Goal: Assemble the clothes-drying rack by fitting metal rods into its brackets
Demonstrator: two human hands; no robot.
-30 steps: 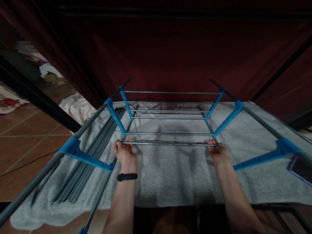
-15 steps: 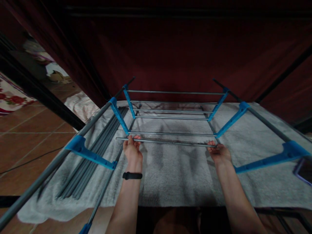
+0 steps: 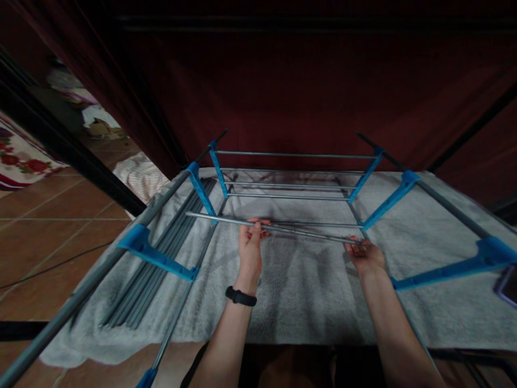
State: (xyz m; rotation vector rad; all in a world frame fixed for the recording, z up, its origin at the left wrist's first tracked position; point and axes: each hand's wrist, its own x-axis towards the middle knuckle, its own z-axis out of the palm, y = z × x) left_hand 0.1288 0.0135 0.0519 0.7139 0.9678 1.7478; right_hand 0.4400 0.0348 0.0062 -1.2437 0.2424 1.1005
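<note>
A thin grey metal rod [image 3: 305,233] lies across both my hands, its left end higher than its right. My left hand [image 3: 251,240], with a black band on the wrist, is closed round the rod near its middle. At the rod's right end, my right hand [image 3: 365,253] pinches it. Around them stands a rack frame of grey tubes with blue plastic brackets; the nearest ones are a left bracket [image 3: 159,253] and a right bracket [image 3: 452,265]. Several crossbars, one being the far crossbar [image 3: 294,154], join the far brackets.
A bundle of grey tubes [image 3: 161,258] lies on the grey towel [image 3: 299,302] at the left. A phone-like dark object [image 3: 507,285] sits at the right edge. Behind is a dark red curtain [image 3: 283,91]; tiled floor [image 3: 52,248] shows at left.
My left hand has slid to the right along the rod, toward its middle. The rod's left end has risen and now tilts; my right hand keeps its hold on the other end.
</note>
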